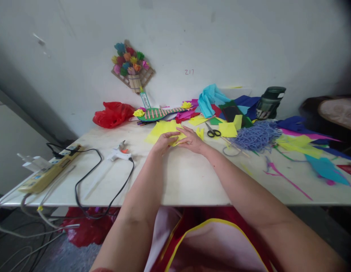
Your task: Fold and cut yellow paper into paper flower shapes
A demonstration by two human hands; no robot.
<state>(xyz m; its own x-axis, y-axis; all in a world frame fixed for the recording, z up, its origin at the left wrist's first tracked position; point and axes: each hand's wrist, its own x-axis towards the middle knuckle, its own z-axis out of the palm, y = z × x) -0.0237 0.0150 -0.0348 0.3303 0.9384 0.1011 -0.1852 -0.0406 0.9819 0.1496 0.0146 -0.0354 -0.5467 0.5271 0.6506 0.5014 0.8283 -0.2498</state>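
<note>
My left hand (165, 141) and my right hand (191, 140) meet over the middle of the table. A small piece of yellow crepe paper (180, 138) is between them, pinched in the fingers of both hands. Just behind lies a larger yellow sheet (157, 130), partly covered by my left hand. Beside my right hand is another bit of yellow paper (200, 133). To its right rest scissors (213, 132) with black handles. My fingers hide part of the held paper.
A hot glue gun (118, 153) with a black cord and a power strip (52, 170) lie on the left. A red plastic bag (114, 114), a decorated green piece (161, 113), purple string (256, 135), coloured papers and a dark bottle (269, 104) line the back and right.
</note>
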